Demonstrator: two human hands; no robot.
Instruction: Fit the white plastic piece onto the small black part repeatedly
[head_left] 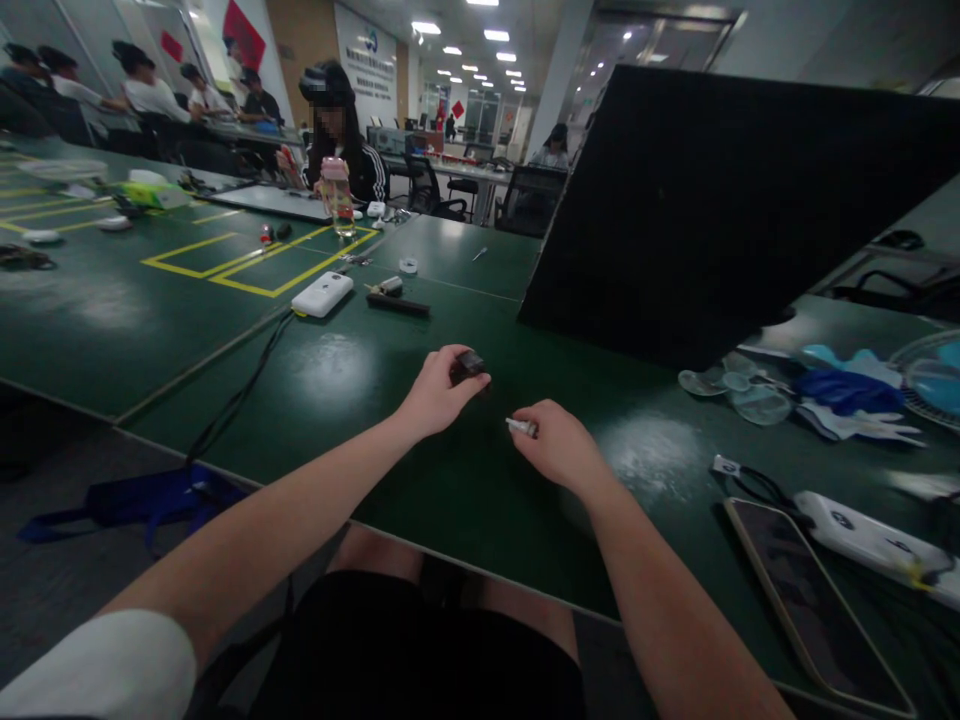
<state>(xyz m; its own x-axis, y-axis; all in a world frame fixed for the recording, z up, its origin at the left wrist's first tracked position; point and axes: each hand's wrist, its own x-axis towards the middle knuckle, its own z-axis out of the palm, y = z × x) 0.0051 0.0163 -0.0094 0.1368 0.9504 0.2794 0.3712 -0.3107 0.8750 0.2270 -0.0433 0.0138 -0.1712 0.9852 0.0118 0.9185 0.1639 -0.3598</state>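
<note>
My left hand point(441, 392) is closed on a small dark block-like piece point(470, 362), its thumb and fingers pinching it just above the green table point(435, 500). To the right and a little nearer to me, my right hand point(556, 440) pinches a small whitish piece point(522, 427) whose pale tip points left. The exact kind of either piece is too small to make out. A gap separates the two hands. Beyond them lie a long dark bar point(398, 304) and a small silvery cylinder point(388, 286).
A large black panel point(697, 210) leans up at the back right. On the right are a phone point(814, 600), a white power strip point(870, 535) and blue gloves point(847, 390). A white power bank point(323, 294) and a pink-lidded bottle point(339, 200) stand left; a person point(337, 140) sits opposite.
</note>
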